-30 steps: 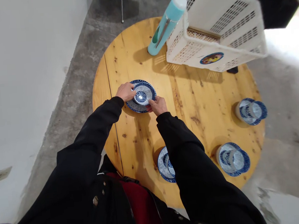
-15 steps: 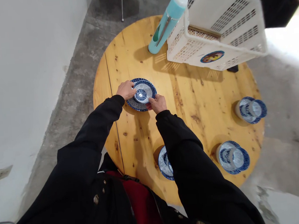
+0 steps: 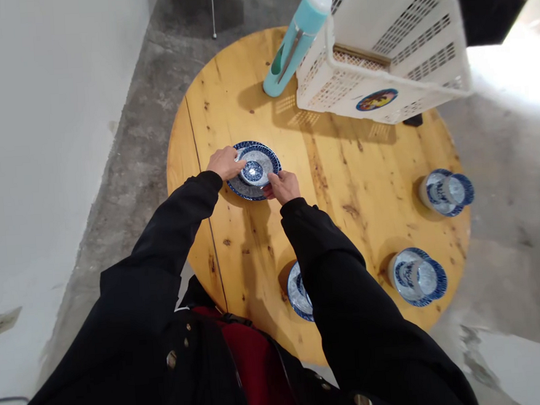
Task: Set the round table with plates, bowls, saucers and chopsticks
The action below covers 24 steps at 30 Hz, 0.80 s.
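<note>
A small blue-and-white bowl (image 3: 254, 168) sits on a blue-rimmed plate (image 3: 264, 151) on the left part of a round wooden table (image 3: 342, 179). My left hand (image 3: 223, 162) grips the bowl's left edge with curled fingers. My right hand (image 3: 283, 185) pinches the near right edge of the bowl, over the plate's rim. Both black sleeves reach in from below.
A white slatted basket (image 3: 380, 53) and a teal bottle (image 3: 293, 40) stand at the table's far side. Three more blue-and-white plate-and-bowl sets lie at the right (image 3: 445, 191), near right (image 3: 416, 275) and near edge (image 3: 297, 293), the last partly behind my right arm. A concrete floor (image 3: 136, 144) and white wall (image 3: 37, 120) are on the left.
The bowl has settled slightly lower and more centred on the plate between my hands. The view drifted a little; my hands keep their hold.
</note>
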Motion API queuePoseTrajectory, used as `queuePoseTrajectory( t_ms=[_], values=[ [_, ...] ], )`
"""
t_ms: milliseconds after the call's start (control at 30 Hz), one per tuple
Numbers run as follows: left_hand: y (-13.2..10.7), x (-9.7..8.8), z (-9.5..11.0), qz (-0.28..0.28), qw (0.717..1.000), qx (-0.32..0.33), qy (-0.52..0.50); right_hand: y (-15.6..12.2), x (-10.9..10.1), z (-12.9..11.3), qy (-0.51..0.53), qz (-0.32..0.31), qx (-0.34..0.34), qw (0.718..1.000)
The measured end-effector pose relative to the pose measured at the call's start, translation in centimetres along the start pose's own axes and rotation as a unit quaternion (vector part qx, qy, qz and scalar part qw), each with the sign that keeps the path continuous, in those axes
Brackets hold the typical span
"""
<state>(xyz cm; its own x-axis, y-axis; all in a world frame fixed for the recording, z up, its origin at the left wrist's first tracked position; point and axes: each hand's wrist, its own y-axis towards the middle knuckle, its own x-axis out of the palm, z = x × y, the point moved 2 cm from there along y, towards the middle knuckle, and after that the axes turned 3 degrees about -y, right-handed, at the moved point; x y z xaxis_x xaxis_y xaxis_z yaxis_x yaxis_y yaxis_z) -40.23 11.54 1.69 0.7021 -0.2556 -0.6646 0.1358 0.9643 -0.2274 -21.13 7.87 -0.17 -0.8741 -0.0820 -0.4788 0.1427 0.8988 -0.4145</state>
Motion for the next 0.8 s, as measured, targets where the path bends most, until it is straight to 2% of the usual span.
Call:
queuePoseTrajectory(
  t_ms=[100, 200, 300, 400, 500, 600, 700, 800],
  values=[
    [-0.7, -1.4, 0.4, 0.02, 0.999, -0.014, 0.043, -0.8, -1.1, -0.3, 0.008, 0.028, -0.007, 1.0],
    [-2.0, -3.6, 0.2, 0.065, 0.998, -0.006, 0.026, -2.6, -3.2, -0.4, 0.039, 0.072, -0.037, 0.996],
    [-4.2, -5.4, -1.0, 0.104, 0.994, -0.017, -0.003, -5.9, -5.9, 0.2, 0.073, 0.109, -0.062, 0.989],
    [-7.3, -5.6, -2.2, 0.137, 0.989, -0.035, -0.039, -10.4, -8.5, 1.9, 0.084, 0.147, -0.07, 0.983],
    [-10.7, -4.1, -2.3, 0.135, 0.988, -0.029, -0.061, -15.2, -10.6, 4.8, 0.086, 0.196, -0.071, 0.974],
    [-13.7, -1.6, -1.1, 0.109, 0.992, -0.026, -0.06, -20.1, -12.5, 9.0, 0.103, 0.237, -0.056, 0.964],
    [-16.4, 1.6, 1.5, 0.089, 0.995, 0.0, -0.038, -25.3, -14.1, 14.6, 0.132, 0.285, -0.02, 0.949],
    [-19.7, 6.3, 5.5, 0.054, 0.996, 0.058, -0.041, -31.3, -14.6, 21.8, 0.168, 0.327, 0.038, 0.929]
  ],
)
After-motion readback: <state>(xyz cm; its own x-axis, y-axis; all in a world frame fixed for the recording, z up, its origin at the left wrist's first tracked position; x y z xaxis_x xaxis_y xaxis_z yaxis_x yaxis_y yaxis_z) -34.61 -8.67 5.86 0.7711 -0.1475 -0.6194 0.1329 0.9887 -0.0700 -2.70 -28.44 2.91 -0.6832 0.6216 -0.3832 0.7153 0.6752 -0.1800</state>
